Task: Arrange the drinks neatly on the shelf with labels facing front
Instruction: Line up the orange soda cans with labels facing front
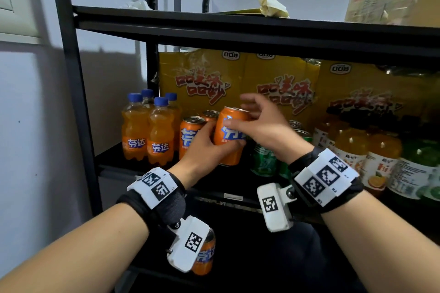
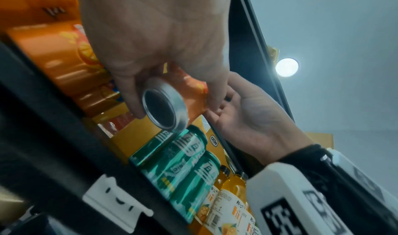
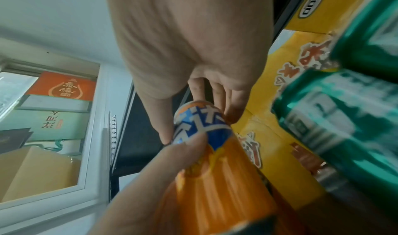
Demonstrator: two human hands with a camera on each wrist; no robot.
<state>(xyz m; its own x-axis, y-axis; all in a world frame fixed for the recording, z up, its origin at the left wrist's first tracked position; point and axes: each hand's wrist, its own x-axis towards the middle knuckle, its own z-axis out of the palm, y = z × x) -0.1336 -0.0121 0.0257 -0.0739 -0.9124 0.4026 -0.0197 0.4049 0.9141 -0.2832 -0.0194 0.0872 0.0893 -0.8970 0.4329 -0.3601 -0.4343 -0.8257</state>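
1. Between the fingers of both hands, an orange can [image 1: 229,137] hangs tilted over the front of the shelf [image 1: 238,194], its silver base [image 2: 163,109] lifted clear in the left wrist view
2. Left hand [image 1: 206,147] wraps the lower body of the can from the left, thumb across the front just under the blue and white logo, the other fingers [image 2: 215,94] curled round the back
3. Right hand [image 1: 266,123] reaches in from the right and pinches the can near its top, thumb [image 3: 160,119] on the front at the logo and fingertips on the rim; the remaining fingers are raised and loosely spread above it
4. Blue and white characters on the held can face forward; I cannot read the small print below them
5. Left of the left fingers stand two more orange cans [image 1: 190,137] with the same logo, and beyond them four orange bottles [image 1: 147,131] with blue caps, labelled 芬达
6. Right of the right fingers stand green cans [image 1: 264,158], their print blurred, then juice bottles [image 1: 376,159] with orange pictures on white labels
7. Behind the fingers, yellow cartons [image 1: 207,85] carry red lettering and a "口口妙" badge
8. Below the left wrist, another orange can [image 1: 204,257] sits on a lower level
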